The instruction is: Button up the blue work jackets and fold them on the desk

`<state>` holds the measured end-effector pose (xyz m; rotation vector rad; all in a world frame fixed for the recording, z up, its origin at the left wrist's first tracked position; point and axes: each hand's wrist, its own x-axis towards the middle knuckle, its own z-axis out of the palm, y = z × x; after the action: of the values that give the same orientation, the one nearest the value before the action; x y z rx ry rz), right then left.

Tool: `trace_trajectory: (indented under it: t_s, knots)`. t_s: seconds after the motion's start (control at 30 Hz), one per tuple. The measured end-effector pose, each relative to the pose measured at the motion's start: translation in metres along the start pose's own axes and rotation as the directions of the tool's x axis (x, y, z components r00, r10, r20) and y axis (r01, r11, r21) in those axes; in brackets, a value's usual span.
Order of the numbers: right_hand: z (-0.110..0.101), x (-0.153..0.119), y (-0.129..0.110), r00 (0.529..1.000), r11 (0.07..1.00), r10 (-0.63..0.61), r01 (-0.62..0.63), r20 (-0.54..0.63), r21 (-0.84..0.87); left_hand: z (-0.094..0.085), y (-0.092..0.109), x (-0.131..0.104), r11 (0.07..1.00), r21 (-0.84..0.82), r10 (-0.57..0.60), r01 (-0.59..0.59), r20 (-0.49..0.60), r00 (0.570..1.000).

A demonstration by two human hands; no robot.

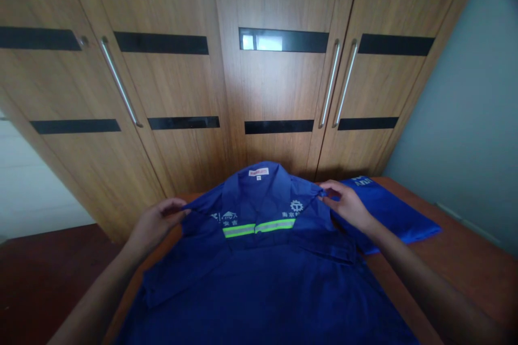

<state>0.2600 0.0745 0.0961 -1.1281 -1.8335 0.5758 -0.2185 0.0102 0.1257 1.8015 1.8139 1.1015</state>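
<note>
A blue work shirt (259, 275) lies spread out, front side up, with its collar at the far end. White lettering and logos sit on its chest, above a yellow-green reflective stripe (275, 225). My left hand (159, 221) pinches the shirt at the left shoulder. At the other shoulder, my right hand (346, 204) is closed on the cloth, thumb and fingers together. Between the two hands the fabric is stretched out. The lower part of the shirt runs out of view at the bottom.
To the right lies a folded blue garment (388, 210) with pale lettering, on the reddish-brown surface (457, 259). Behind stands a wooden wardrobe (275, 86) with metal handles. A pale wall (469, 135) rises at the right.
</note>
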Motion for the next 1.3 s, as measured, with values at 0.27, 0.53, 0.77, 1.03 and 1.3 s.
trace_trajectory:
  t_s: [0.27, 0.53, 0.77, 1.03, 1.3]
  knots:
    - [-0.013, -0.148, -0.02, 0.937, 0.885, -0.244, 0.32, 0.249, -0.338, -0.014, -0.045, -0.141, 0.877, 0.283, 0.368, -0.388, 0.121, 0.922]
    - [-0.005, -0.184, -0.011, 0.861, 0.722, -0.193, 0.45, 0.471, -0.525, 0.006, -0.046, -0.169, 0.688, 0.45, 0.566, -0.57, 0.16, 0.809]
    - [-0.012, -0.171, -0.018, 0.887, 0.807, -0.163, 0.371, 0.431, -0.458, -0.009, -0.048, -0.166, 0.681, 0.465, 0.562, -0.567, 0.165, 0.81]
    - [-0.024, -0.165, -0.018, 0.932, 0.864, -0.15, 0.286, 0.33, -0.414, -0.02, -0.056, -0.168, 0.768, 0.406, 0.478, -0.495, 0.15, 0.865]
    - [0.003, -0.192, -0.052, 0.868, 0.769, -0.17, 0.413, 0.467, -0.488, 0.019, -0.029, -0.196, 0.498, 0.573, 0.634, -0.651, 0.271, 0.724]
